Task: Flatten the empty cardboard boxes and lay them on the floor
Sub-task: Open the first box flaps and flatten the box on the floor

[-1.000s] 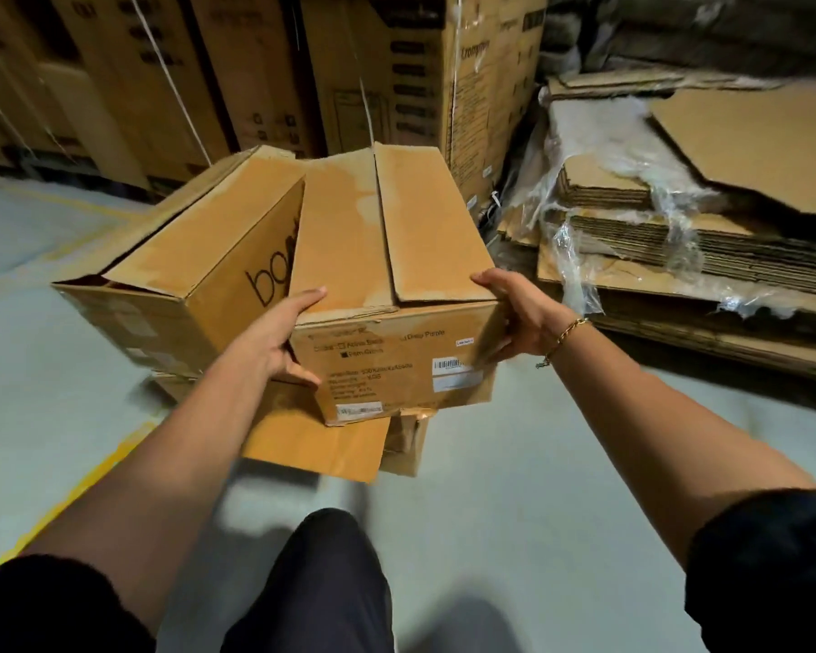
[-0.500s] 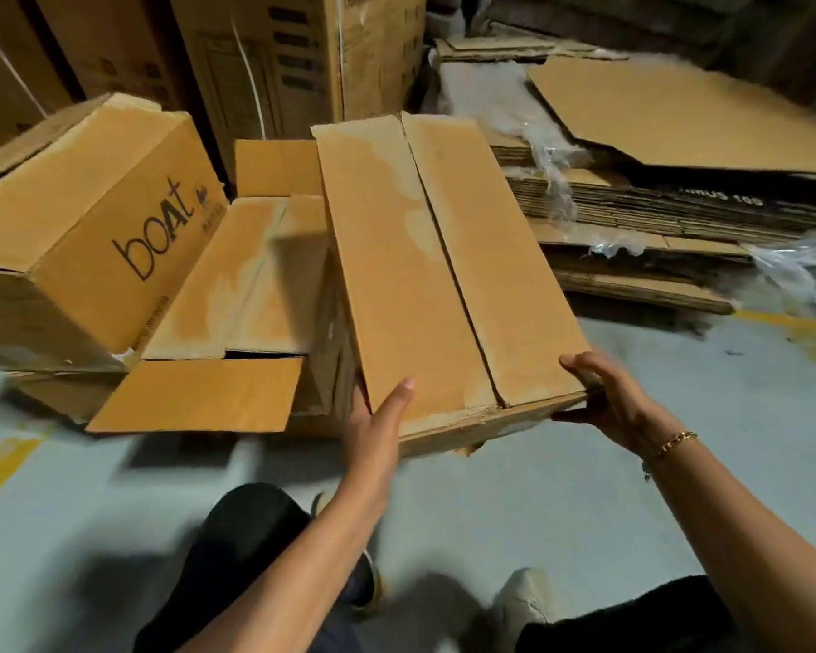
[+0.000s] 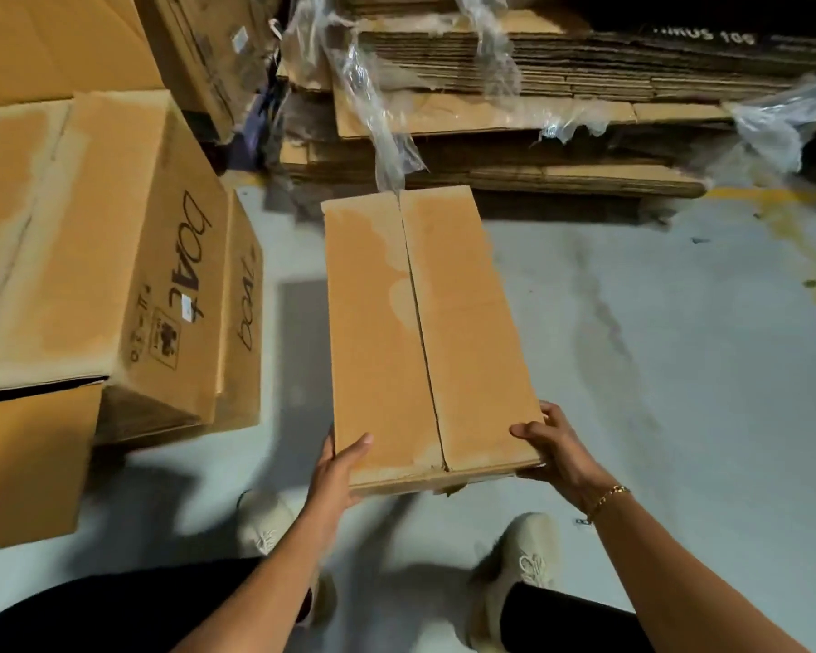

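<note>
My left hand and right hand grip the near corners of a closed cardboard box, thumbs on its top flaps and the other fingers wrapped round the edges. I hold it above the grey floor, ahead of my shoes. Printed boAt boxes stand to my left, and a stack of flattened cardboard lies beyond.

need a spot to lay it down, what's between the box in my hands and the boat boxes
Head view: only bare floor between the held box and the boat boxes.
</note>
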